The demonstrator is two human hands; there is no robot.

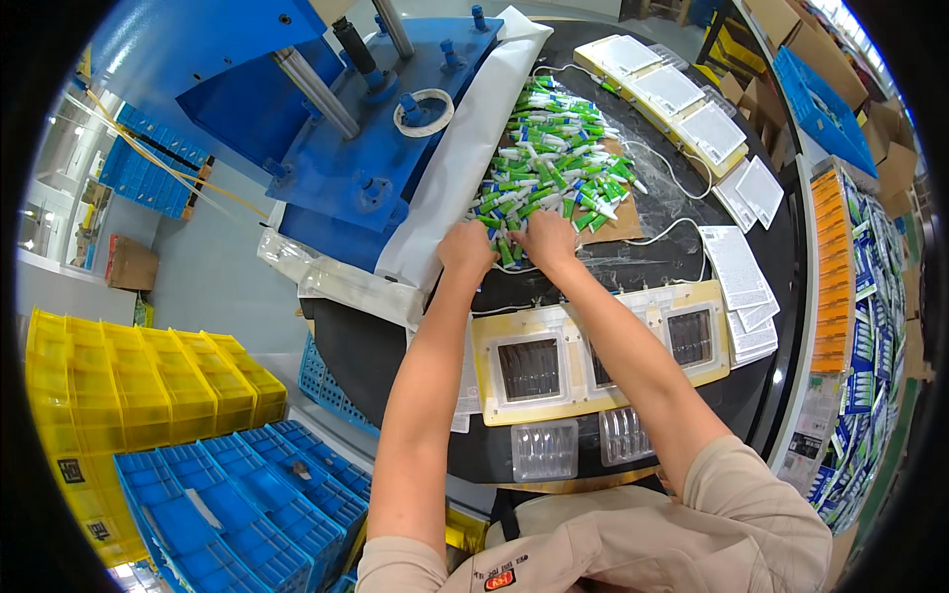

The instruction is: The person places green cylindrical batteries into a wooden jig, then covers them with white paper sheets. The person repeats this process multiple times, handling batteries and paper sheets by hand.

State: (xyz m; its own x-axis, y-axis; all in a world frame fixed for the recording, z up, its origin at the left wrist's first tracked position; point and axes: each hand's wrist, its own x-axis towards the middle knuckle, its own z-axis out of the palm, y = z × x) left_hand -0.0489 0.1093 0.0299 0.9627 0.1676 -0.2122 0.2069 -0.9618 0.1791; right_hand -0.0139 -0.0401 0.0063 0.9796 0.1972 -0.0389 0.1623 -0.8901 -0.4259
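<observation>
A heap of small green-and-white tubes point(559, 148), some with blue ends, lies on a brown cardboard sheet point(625, 219) on the black round table. At the heap's near left edge, my left hand point(467, 247) is closed, its curled fingers among the tubes. My right hand point(547, 240) is closed a little to its right, with fingertips pressed into the near side of the heap. Both hands hide part of what they grip. Under my right forearm sits a yellow-edged tray fixture point(504, 410) whose square windows hold clear plastic blisters; one window is partly covered by the arm.
A blue press point(326, 183) with metal posts stands at left. Clear blister trays point(544, 452) lie at the near edge. White printed cards point(736, 267) and a second fixture point(714, 138) line the right. Yellow crates point(148, 385) and blue crates point(237, 504) stand lower left.
</observation>
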